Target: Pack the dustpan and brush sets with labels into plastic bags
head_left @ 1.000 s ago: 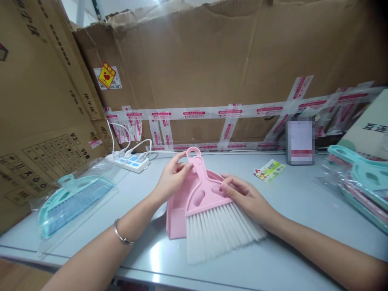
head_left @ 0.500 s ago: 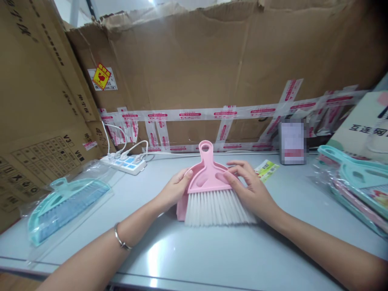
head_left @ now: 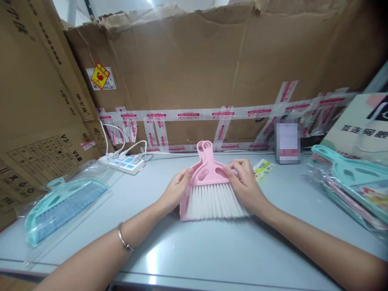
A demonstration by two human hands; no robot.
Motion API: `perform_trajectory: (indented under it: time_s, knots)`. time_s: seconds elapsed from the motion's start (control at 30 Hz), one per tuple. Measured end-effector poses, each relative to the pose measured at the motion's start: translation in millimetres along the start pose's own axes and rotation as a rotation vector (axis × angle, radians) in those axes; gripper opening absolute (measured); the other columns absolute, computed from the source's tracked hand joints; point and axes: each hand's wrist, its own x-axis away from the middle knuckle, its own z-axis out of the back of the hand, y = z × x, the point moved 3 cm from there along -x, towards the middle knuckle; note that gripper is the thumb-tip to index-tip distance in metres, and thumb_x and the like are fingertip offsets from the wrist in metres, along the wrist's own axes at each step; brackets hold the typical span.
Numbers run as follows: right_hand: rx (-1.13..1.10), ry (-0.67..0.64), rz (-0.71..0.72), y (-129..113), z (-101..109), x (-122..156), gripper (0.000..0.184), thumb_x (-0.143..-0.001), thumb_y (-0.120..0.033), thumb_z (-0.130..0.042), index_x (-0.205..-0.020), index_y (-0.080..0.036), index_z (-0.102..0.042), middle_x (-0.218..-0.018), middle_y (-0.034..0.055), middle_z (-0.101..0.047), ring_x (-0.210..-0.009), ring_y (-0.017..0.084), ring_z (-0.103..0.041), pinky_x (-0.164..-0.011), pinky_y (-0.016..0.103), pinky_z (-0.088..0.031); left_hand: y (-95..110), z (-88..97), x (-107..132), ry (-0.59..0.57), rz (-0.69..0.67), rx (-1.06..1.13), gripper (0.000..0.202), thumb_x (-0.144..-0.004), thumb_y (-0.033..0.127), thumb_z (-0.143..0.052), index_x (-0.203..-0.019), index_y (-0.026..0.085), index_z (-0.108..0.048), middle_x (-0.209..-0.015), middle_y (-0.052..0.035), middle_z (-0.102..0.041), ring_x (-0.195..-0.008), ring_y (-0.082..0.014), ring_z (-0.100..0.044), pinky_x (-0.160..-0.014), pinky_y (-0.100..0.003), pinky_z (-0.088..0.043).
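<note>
A small pink brush (head_left: pixel 210 178) with white bristles lies on top of a pink dustpan (head_left: pixel 182 206) in the middle of the grey table (head_left: pixel 212 250). Their two looped handles point away from me, almost lined up. My left hand (head_left: pixel 176 190) grips the left edge of the brush and pan, fingers curled round it. On the right edge of the brush my right hand (head_left: pixel 244 184) has its fingers curled over the pink back. Both forearms rest low over the table; a bracelet is on my left wrist.
A bagged teal brush and dustpan set (head_left: pixel 60 204) lies at the left. Several bagged sets (head_left: pixel 351 182) are stacked at the right. A white power strip (head_left: pixel 123 163) with cables, a small label card (head_left: pixel 263 168) and a grey box (head_left: pixel 287 141) stand near taped cardboard walls.
The brush, first lying skewed over the dustpan with bristles splayed toward me, has been slid back and squared onto the pan. Both hands moved to its side edges.
</note>
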Motion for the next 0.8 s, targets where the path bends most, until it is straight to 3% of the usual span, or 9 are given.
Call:
perform_trajectory:
  time_s: [0.17, 0.33, 0.4, 0.47, 0.53, 0.6, 0.67, 0.8]
  knots:
    - [0.111, 0.043, 0.013, 0.7, -5.2, -0.2, 0.031, -0.087, -0.049, -0.036, -0.077, -0.022, -0.046, -0.089, 0.0066, -0.046, -0.091, 0.025, -0.047, -0.086, 0.046, -0.035, 7.1, -6.2, 1.0, -0.035, -0.041, -0.073, 0.047, -0.076, 0.034, -0.065, -0.118, 0.016, -0.054, -0.121, -0.0079, -0.061, -0.113, -0.0235, -0.054, -0.094, -0.031, -0.042]
    - [-0.002, -0.008, -0.017, 0.3, -1.2, -4.9, 0.035, -0.08, -0.052, -0.05, -0.095, -0.022, -0.041, -0.096, 0.0077, -0.052, -0.093, 0.024, -0.052, -0.085, 0.043, -0.038, 5.2, -5.1, 1.4, 0.013, -0.039, -0.104, 0.038, -0.079, 0.03, -0.06, -0.114, 0.016, -0.056, -0.116, -0.0074, -0.063, -0.108, -0.0228, -0.056, -0.092, -0.032, -0.043]
    - [-0.14, -0.061, -0.09, 4.4, 2.5, -9.7, 0.05, -0.075, -0.054, -0.056, -0.107, -0.022, -0.036, -0.103, 0.0092, -0.053, -0.095, 0.023, -0.054, -0.083, 0.04, -0.041, 4.7, -3.9, 1.5, 0.016, -0.042, -0.112, 0.036, -0.08, 0.03, -0.058, -0.113, 0.016, -0.057, -0.115, -0.0066, -0.063, -0.108, -0.0229, -0.056, -0.092, -0.032, -0.043]
    - [-0.285, -0.22, -0.23, 10.4, 3.6, -13.8, 0.058, -0.073, -0.059, -0.057, -0.113, -0.023, -0.037, -0.106, 0.0091, -0.055, -0.092, 0.022, -0.057, -0.079, 0.037, -0.045, 4.6, -2.8, 1.5, 0.007, -0.044, -0.106, 0.037, -0.08, 0.031, -0.057, -0.114, 0.017, -0.056, -0.116, -0.0063, -0.063, -0.11, -0.0232, -0.055, -0.093, -0.033, -0.042]
    - [-0.382, -0.411, -0.369, 14.9, 2.2, -14.8, 0.056, -0.071, -0.062, -0.056, -0.11, -0.023, -0.046, -0.104, 0.0078, -0.06, -0.09, 0.023, -0.059, -0.076, 0.034, -0.046, 4.5, -2.4, 1.8, -0.004, -0.037, -0.091, 0.038, -0.081, 0.032, -0.056, -0.116, 0.016, -0.055, -0.117, -0.0067, -0.062, -0.111, -0.0233, -0.054, -0.094, -0.033, -0.041]
    - [-0.394, -0.507, -0.421, 15.8, 0.5, -13.9, 0.049, -0.072, -0.065, -0.054, -0.095, -0.022, -0.057, -0.099, 0.0064, -0.063, -0.09, 0.023, -0.059, -0.074, 0.032, -0.045, 4.4, -3.3, 2.5, -0.025, -0.014, -0.076, 0.039, -0.082, 0.033, -0.056, -0.116, 0.015, -0.055, -0.119, -0.008, -0.061, -0.112, -0.0235, -0.054, -0.094, -0.033, -0.041]
    - [-0.341, -0.477, -0.383, 13.5, -0.9, -12.9, 0.047, -0.073, -0.066, -0.052, -0.08, -0.02, -0.059, -0.088, 0.0045, -0.064, -0.084, 0.021, -0.058, -0.07, 0.029, -0.044, 4.3, -5.7, 3.9, -0.062, 0.024, -0.071, 0.041, -0.081, 0.035, -0.057, -0.117, 0.014, -0.054, -0.121, -0.0093, -0.06, -0.112, -0.0237, -0.054, -0.093, -0.033, -0.041]
    - [-0.15, -0.371, -0.273, 6.8, -2.9, -9.2, 0.045, -0.079, -0.062, -0.046, -0.066, -0.019, -0.049, -0.066, -0.0012, -0.053, -0.068, 0.016, -0.05, -0.062, 0.026, -0.038, 5.2, -9.5, 6.5, -0.09, 0.064, -0.095, 0.043, -0.08, 0.036, -0.059, -0.117, 0.014, -0.053, -0.122, -0.0111, -0.059, -0.111, -0.0239, -0.055, -0.093, -0.033, -0.042]
